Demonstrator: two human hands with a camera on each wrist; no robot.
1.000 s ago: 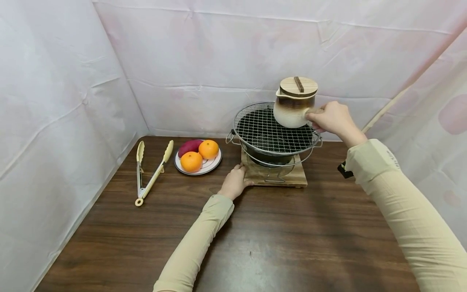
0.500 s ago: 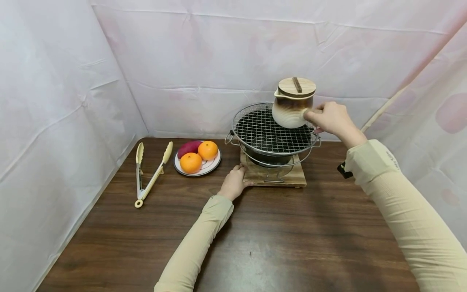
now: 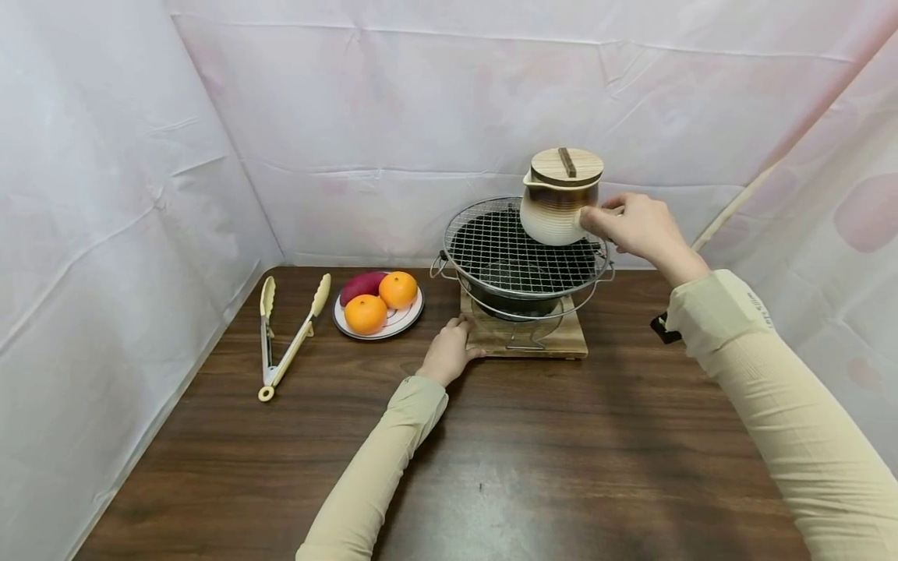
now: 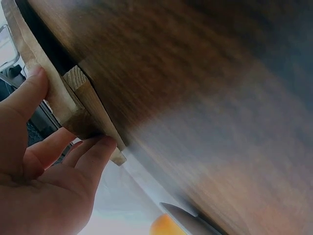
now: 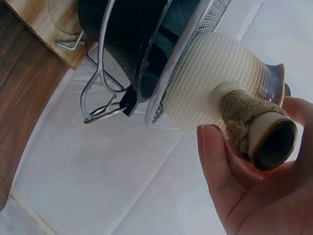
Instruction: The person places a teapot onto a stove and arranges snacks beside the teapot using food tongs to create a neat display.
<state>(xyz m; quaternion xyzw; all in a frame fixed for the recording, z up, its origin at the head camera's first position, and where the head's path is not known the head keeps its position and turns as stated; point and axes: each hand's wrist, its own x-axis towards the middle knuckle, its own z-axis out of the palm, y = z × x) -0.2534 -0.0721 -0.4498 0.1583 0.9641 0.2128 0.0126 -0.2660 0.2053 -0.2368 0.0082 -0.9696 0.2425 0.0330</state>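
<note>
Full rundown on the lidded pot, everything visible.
The pot looks ceramic: a ribbed cream body shading to brown near the top, with a small pouring lip facing left in the head view. Its wooden-looking lid is on, topped by a dark bar. A hollow side handle, partly wrapped in twine, is held by the right hand. The pot is roughly upright, over the right part of the grill mesh; whether they touch is unclear.
</note>
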